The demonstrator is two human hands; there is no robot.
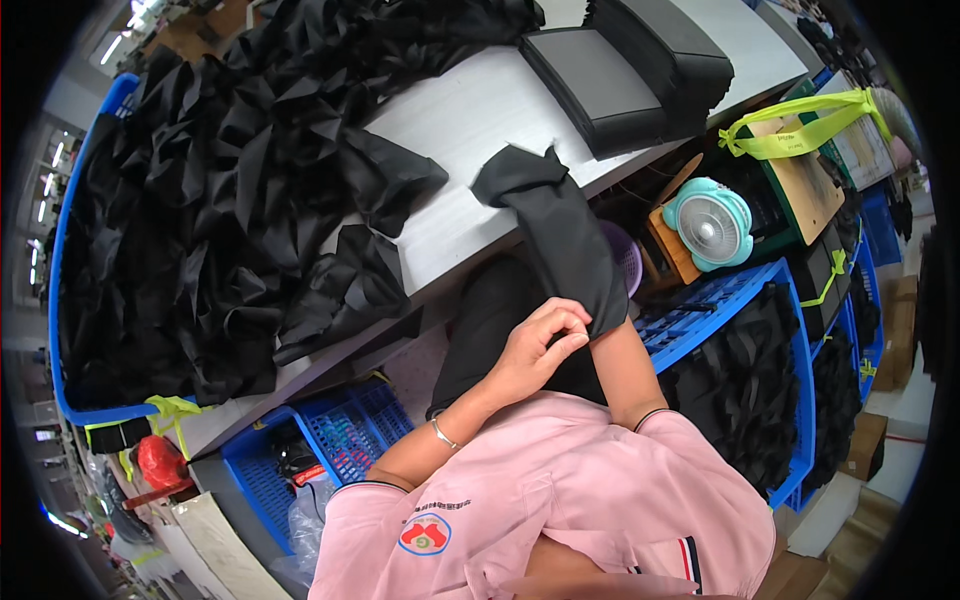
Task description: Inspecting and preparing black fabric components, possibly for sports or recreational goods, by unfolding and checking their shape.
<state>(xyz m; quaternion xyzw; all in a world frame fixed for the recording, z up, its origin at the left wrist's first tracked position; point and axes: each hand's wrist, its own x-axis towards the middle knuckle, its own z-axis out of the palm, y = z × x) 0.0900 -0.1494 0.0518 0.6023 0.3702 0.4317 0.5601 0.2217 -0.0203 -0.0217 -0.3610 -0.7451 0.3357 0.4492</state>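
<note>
A tube of black cloth (pixel 570 240) is drawn over my right forearm (pixel 625 370), so my right hand is inside it and its fingers are hidden. The far end of the tube is folded and bunched above the table edge. My left hand (pixel 545 345), with a bracelet at the wrist, pinches the cloth's near hem beside the right forearm. Left of the tube, a large heap of loose black cloth pieces (pixel 230 200) covers the white table (pixel 450 120). A neat stack of flat black pieces (pixel 600 75) lies at the far right of the table.
Blue baskets stand around me: one (pixel 65 330) under the heap, one (pixel 345 440) lower left, and one (pixel 805 400) with black pieces at my right. A turquoise fan (pixel 708 225) sits beside the table. Yellow-green ribbon (pixel 800 130) hangs at the far right.
</note>
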